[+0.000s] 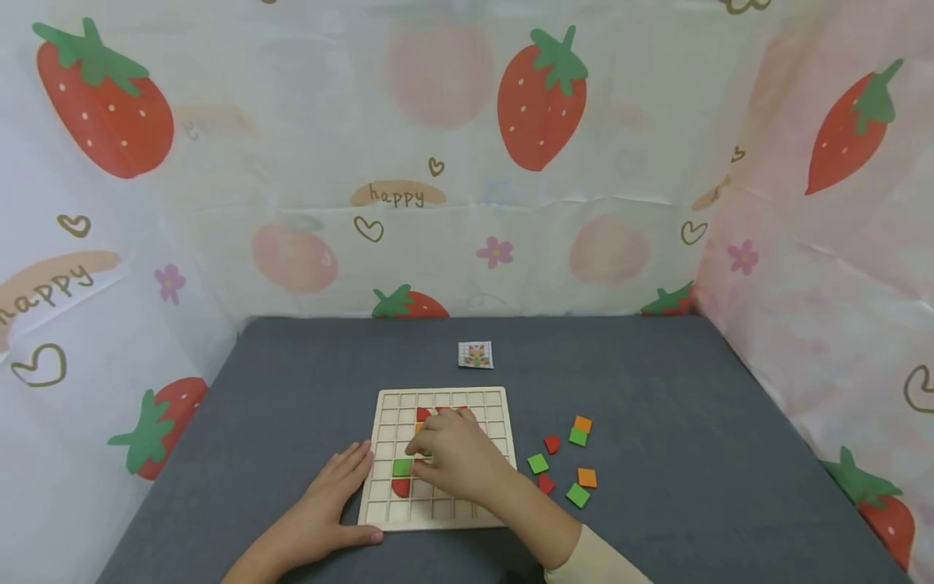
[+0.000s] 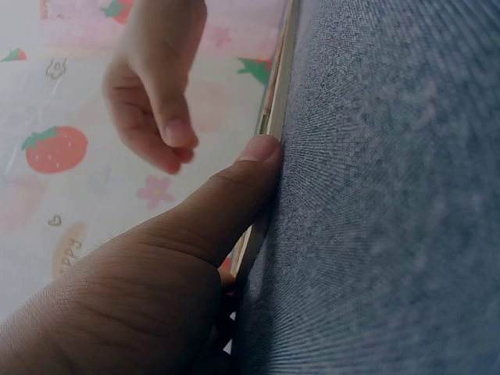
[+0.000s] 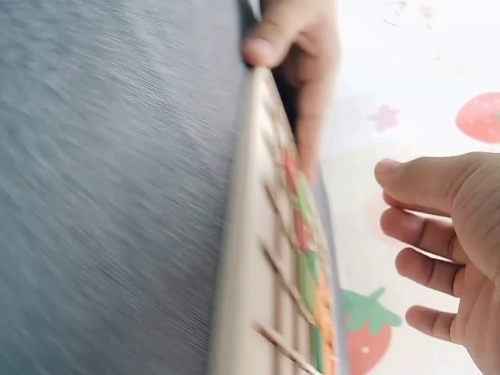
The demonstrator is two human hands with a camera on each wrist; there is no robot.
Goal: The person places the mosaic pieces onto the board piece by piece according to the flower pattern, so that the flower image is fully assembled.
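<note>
A pale wooden grid board (image 1: 481, 399) lies flat on the dark cloth. My left hand (image 1: 332, 507) rests against its left side with straight fingers, and the thumb touches the front left corner. Over the middle of the board hovers my right hand (image 1: 461, 456), fingers loosely bent, with nothing visible between them in the right wrist view. A green square tile (image 1: 402, 467) and a red rounded tile (image 1: 400, 487) sit in cells left of it. Further red and orange tiles near the board's upper middle are partly hidden by the right hand.
Right of the board lie loose tiles, among them an orange square (image 1: 587, 478), a green square (image 1: 578, 495) and a red piece (image 1: 552, 444). A small pattern card (image 1: 476, 354) is behind the board. Strawberry-printed curtains (image 1: 467, 243) border the table.
</note>
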